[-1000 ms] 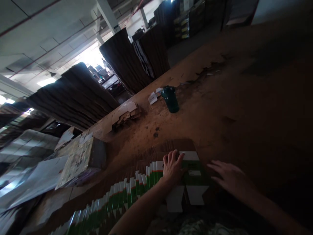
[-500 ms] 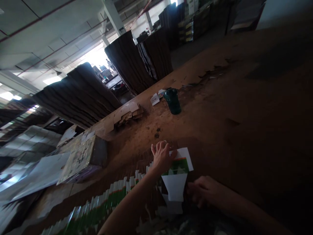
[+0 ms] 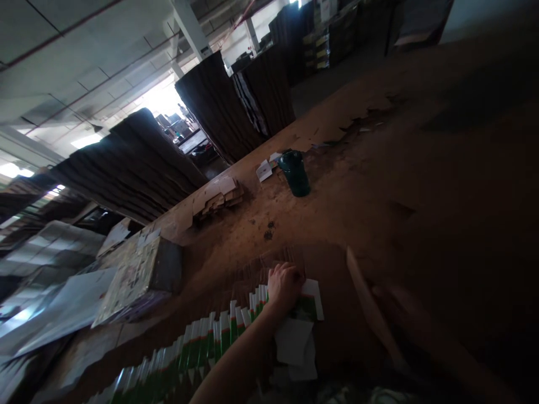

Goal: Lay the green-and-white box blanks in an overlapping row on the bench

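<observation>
It's a dim hall around you, tall dark stacks (image 3: 130, 165) beyond the far edge of a brown table (image 3: 332, 219), with a dark green cup (image 3: 297, 175) towards the back and a low pile of brown card (image 3: 219, 196) to its left. Nearer, on your left side, sits a scuffed box (image 3: 137, 278).

And here's the action: your left hand (image 3: 286, 286) is right at the end of a row of green-and-white cards (image 3: 202, 345), fingers bent and close together, over the edge of one green-and-white piece (image 3: 307, 306). That piece lies just in front of you, white flaps (image 3: 295, 342) pointing your way. Pressing or pinching? You can't tell from this angle.

Over to the right, a brown strip of card (image 3: 370, 306) slants up from the table, and your right hand (image 3: 396, 303) is just beside it, dark and blurred. Whether those fingers have hold of the strip, you can't tell either.

The step in hand looks like working a single piece at the row's end, left hand steadying, right hand at the loose card. The next move would seem to call for firm left fingers, so the row stays orderly, and a clean right-hand grip on that strip.
</observation>
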A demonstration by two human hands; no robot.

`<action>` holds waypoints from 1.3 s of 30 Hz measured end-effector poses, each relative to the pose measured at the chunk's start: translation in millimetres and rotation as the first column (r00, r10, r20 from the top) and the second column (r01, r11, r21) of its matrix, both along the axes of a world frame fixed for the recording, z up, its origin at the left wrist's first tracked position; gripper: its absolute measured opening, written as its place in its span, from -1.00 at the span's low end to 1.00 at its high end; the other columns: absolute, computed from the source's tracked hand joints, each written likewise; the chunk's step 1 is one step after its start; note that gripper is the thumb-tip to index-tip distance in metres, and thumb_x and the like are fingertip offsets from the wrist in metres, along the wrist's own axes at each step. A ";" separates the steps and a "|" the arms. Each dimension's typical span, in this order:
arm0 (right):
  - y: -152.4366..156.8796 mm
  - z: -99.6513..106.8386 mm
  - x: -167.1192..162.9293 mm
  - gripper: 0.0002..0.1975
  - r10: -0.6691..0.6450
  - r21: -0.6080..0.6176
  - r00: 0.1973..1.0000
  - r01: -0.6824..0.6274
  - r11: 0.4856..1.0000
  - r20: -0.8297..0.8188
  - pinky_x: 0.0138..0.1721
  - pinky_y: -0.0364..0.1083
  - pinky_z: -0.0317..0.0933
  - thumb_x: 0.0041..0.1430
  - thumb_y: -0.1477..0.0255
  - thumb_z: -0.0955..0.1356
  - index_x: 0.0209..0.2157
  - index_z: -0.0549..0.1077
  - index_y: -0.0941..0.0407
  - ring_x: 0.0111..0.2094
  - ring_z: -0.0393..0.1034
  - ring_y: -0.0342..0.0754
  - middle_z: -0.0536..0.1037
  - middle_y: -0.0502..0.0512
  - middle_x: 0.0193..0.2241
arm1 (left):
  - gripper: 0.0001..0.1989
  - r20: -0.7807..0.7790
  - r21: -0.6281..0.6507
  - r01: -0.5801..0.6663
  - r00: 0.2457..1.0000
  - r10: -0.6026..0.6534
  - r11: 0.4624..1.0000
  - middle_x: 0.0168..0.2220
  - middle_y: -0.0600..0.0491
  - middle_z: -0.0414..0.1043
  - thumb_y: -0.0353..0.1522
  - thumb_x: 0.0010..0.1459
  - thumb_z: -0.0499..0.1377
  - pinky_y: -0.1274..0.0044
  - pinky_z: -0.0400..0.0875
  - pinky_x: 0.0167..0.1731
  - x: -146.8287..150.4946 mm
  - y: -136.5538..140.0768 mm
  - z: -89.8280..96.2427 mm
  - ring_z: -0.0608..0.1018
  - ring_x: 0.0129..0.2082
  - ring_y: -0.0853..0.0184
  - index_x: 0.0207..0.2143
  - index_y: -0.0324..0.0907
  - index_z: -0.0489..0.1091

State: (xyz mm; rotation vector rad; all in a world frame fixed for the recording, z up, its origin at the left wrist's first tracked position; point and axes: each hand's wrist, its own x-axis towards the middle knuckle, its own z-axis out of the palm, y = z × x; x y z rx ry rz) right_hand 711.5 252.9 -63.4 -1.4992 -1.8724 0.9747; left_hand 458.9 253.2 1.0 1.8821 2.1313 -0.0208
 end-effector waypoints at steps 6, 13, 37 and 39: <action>-46.9 -50.2 -60.9 -0.39 0.175 -0.080 0.984 -0.172 0.982 0.033 0.16 0.18 0.12 0.21 -0.01 0.14 0.24 0.18 -0.11 0.31 -0.12 0.20 -0.07 0.06 0.35 | -0.87 -0.019 0.025 0.002 1.000 -0.002 1.000 -0.20 0.12 0.50 -0.33 0.18 0.14 0.44 0.19 -0.16 1.3 -3.6 -7.2 0.43 -0.14 0.27 -0.39 -0.06 0.48; -56.7 -70.3 -72.6 -0.47 0.133 0.094 0.987 -0.142 0.986 0.094 0.11 0.21 0.18 0.27 0.18 0.18 0.25 0.14 -0.11 0.31 -0.17 0.27 -0.34 0.06 0.38 | -0.87 -0.013 0.017 0.028 1.000 -0.028 0.999 -0.22 0.14 0.48 -0.35 0.19 0.11 0.43 0.17 -0.17 2.5 -3.9 -7.2 0.42 -0.14 0.30 -0.41 -0.07 0.43; 1.1 -10.6 76.4 -0.37 0.028 0.024 0.892 -0.044 0.999 0.451 0.06 0.32 0.16 -0.10 0.36 0.31 0.11 0.40 0.02 0.21 0.10 0.39 0.32 0.30 0.18 | -0.41 0.054 0.003 0.164 0.985 -0.164 0.986 0.16 0.01 0.24 -0.19 0.04 0.26 0.11 -0.12 0.22 22.6 -3.7 -22.7 0.19 0.18 0.09 0.13 0.02 0.22; 5.7 30.0 54.3 -0.38 0.133 -0.162 0.938 -0.084 0.983 0.320 -0.03 0.22 0.29 -0.08 0.28 0.31 0.10 0.40 0.01 0.08 0.32 0.31 0.45 0.25 0.08 | -0.41 0.106 -0.012 0.123 0.987 -0.121 0.992 0.15 0.02 0.26 -0.18 0.07 0.22 0.15 -0.08 0.22 22.5 0.6 -16.7 0.22 0.17 0.12 0.16 0.02 0.19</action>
